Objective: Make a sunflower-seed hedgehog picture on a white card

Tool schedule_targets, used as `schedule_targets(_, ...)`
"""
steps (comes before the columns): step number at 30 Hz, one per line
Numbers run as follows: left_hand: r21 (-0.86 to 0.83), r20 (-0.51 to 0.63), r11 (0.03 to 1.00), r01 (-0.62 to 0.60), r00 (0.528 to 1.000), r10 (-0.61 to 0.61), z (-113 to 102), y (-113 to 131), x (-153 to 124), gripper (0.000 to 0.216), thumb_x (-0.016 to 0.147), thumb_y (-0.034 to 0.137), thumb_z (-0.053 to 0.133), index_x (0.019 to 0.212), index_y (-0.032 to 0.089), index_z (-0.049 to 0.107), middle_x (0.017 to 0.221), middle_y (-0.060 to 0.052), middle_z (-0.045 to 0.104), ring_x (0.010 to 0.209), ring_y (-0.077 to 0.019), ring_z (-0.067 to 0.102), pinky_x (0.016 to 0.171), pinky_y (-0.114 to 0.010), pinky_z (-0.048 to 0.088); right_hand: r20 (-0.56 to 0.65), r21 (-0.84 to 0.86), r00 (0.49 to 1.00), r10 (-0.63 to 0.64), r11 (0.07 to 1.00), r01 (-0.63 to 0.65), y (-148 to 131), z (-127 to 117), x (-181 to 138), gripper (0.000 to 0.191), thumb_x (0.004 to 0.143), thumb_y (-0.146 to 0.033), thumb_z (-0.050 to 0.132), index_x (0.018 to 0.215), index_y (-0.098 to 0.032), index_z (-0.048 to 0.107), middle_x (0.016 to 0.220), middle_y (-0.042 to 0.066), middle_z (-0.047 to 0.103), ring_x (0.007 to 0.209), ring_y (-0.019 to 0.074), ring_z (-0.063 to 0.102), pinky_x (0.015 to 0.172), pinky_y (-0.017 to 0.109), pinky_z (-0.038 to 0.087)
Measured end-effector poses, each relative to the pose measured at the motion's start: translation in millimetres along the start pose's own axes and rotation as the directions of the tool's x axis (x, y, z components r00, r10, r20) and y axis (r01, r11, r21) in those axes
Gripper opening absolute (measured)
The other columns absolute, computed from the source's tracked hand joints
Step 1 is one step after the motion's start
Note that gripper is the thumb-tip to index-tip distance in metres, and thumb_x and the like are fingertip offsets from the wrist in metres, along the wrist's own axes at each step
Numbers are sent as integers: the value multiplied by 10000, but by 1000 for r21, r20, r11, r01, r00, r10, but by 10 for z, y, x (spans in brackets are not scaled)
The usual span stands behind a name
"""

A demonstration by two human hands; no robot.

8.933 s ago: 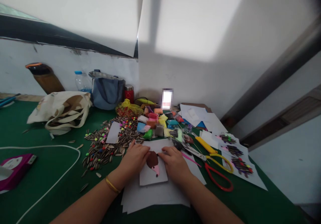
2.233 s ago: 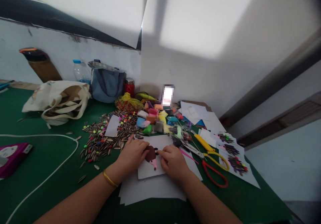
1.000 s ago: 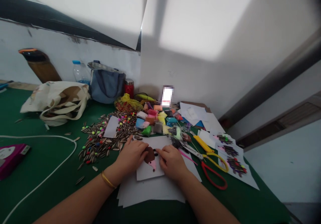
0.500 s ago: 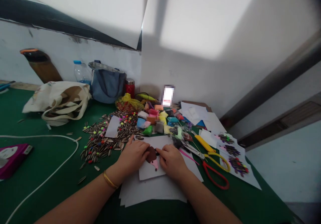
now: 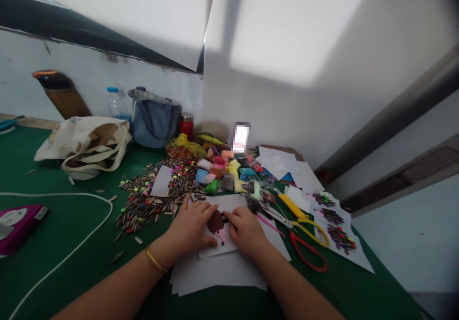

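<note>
In the head view, the brown-and-pink figure (image 5: 215,221) lies on the card (image 5: 228,246), low centre of the frame. The left hand (image 5: 190,225) rests at its left, thumb spread from the fingers. The right hand (image 5: 248,230) curls by dark bits (image 5: 225,218) at its right; whether it grips one, I cannot tell. Seeds (image 5: 139,213) lie left of centre, scissors (image 5: 291,224) at lower right.
</note>
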State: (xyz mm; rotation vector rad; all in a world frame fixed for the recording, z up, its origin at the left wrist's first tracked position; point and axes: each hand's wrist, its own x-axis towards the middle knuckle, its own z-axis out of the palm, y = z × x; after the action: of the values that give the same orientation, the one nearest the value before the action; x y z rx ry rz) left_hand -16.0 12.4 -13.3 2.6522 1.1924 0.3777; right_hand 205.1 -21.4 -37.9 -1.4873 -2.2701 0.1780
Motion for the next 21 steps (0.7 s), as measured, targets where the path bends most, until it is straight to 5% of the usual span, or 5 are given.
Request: schedule_targets(21, -49, 33, 999, 22, 999, -21, -4, -14, 9, 876, 658, 570, 776, 1411, 273, 439, 1357, -105, 584, 1277, -302, 497, 1162, -620, -59, -4, 22, 1000, 4, 1000, -4, -38, -32, -13, 415, 835, -99, 546, 1210, -224, 671, 927, 70, 601, 886, 214, 524, 793, 334, 424)
